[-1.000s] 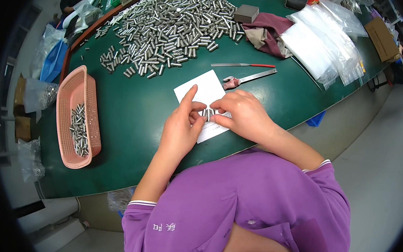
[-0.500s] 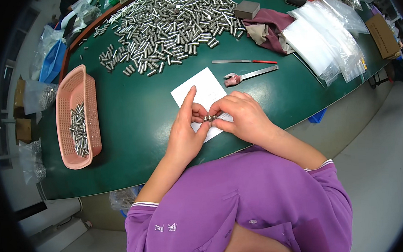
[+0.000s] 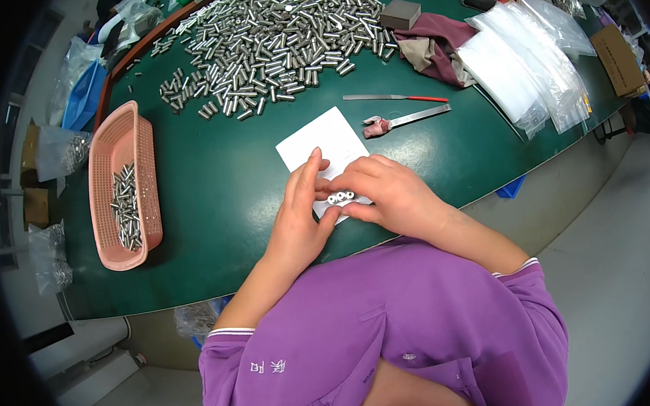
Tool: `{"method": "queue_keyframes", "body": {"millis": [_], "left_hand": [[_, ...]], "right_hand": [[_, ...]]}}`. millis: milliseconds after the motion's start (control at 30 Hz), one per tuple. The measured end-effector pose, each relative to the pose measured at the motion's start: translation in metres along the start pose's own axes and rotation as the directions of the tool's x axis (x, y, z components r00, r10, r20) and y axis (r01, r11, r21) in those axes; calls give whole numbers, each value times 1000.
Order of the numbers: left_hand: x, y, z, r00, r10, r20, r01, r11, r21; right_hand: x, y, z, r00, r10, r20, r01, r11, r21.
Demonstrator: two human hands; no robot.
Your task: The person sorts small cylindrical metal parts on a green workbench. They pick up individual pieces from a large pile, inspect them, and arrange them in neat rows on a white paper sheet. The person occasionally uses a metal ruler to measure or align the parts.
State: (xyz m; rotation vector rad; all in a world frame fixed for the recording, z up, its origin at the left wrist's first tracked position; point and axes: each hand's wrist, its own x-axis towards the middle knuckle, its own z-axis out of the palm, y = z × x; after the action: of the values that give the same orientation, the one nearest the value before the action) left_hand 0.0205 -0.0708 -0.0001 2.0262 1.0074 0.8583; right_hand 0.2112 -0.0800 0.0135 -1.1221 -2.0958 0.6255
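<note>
Between my two hands, above a white sheet of paper (image 3: 323, 140), sits a short row of shiny metal pins (image 3: 341, 197). Three round end faces with dark centres point up toward me. My left hand (image 3: 299, 208) closes on the row's left end, its thumb below and fingers above. From the other side, my right hand (image 3: 391, 191) pinches the right end between thumb and forefinger. The fingers hide the sides of the pins.
A large heap of metal pins (image 3: 278, 42) covers the far table. A pink basket (image 3: 152, 206) with more pins stands left. Beyond the paper lie a red-handled file (image 3: 426, 98) and a cloth-wrapped metal tool (image 3: 416, 115). Plastic bags (image 3: 510, 65) and a maroon cloth (image 3: 442, 43) lie right.
The pins have turned so that their round ends now face up toward me. My fingers have shifted slightly around them; both hands still hold the row over the paper.
</note>
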Motion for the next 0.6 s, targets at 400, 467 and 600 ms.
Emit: {"method": "queue_keyframes", "body": {"millis": [400, 467, 600], "left_hand": [[-7, 3, -22, 995, -30, -93, 39, 994, 102], [-6, 4, -24, 992, -27, -125, 41, 993, 108], [-7, -1, -23, 986, -44, -162, 59, 994, 87]], "right_hand": [[15, -4, -7, 980, -152, 127, 170, 973, -153], [16, -6, -14, 984, -147, 105, 165, 967, -195], [16, 2, -13, 984, -88, 154, 126, 959, -256]]}}
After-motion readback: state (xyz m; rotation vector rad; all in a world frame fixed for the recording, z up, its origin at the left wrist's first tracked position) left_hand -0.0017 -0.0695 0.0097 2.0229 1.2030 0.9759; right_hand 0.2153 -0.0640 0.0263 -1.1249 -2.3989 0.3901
